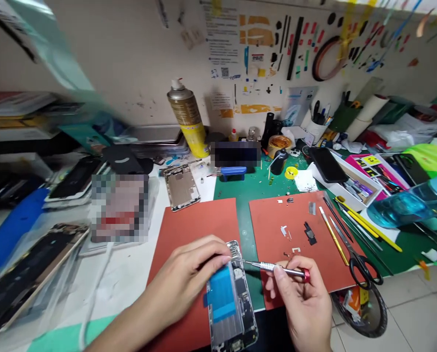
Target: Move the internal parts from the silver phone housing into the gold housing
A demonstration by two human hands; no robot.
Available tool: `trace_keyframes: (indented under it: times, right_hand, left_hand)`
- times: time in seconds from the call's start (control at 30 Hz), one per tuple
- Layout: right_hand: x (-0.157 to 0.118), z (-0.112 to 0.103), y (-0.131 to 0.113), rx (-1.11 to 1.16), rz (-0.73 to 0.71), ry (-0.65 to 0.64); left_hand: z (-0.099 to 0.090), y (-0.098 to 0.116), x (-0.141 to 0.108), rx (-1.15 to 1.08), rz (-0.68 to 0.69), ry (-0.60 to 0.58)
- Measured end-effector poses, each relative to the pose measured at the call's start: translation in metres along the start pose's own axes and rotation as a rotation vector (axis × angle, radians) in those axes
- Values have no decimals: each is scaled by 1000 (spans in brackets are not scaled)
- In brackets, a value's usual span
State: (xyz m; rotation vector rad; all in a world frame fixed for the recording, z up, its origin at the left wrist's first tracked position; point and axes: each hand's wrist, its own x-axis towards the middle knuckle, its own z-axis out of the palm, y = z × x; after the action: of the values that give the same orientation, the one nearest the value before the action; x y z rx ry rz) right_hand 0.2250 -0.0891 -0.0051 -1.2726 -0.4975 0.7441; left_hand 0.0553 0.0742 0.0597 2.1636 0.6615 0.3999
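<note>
An opened phone [248,303] lies tilted on the near side of a red-brown mat, its internal boards exposed and a blue film [221,293] over the battery area. My left hand [191,266] has thumb and fingers closed at the phone's upper end, partly hiding that edge. A thin screwdriver [267,266] with a silver shaft and red cap is held in my right hand [308,300]. Its tip points left and reaches the upper part of the phone, close to my left fingertips. Whether it touches a screw is too small to tell.
A second red mat [262,230] carries small loose parts, tweezers and black scissors [357,264]. Beyond stand a spray can [189,120], a tray of tools [361,188] and a blue bottle [405,203]. An empty phone housing [181,186] and other phones lie left.
</note>
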Motion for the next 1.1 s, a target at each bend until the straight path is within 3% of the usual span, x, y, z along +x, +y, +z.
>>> trace_keyframes:
  times: [0.17, 0.3, 0.43, 0.77, 1.1]
  right_hand:
    - [-12, 12, 7, -61, -178, 192]
    - [-15, 16, 14, -105, -242, 226]
    - [-12, 19, 13, -185, -311, 235]
    - [-8, 18, 17, -275, -433, 221]
    - [-10, 17, 18, -310, -446, 238]
  left_hand:
    - [-9, 1, 51, 187, 115, 67]
    - [7, -8, 104, 383, 204, -25]
    - [22, -16, 136, 459, 220, -106]
    - [41, -16, 167, 571, 276, -131]
    - [46, -15, 168, 618, 291, -127]
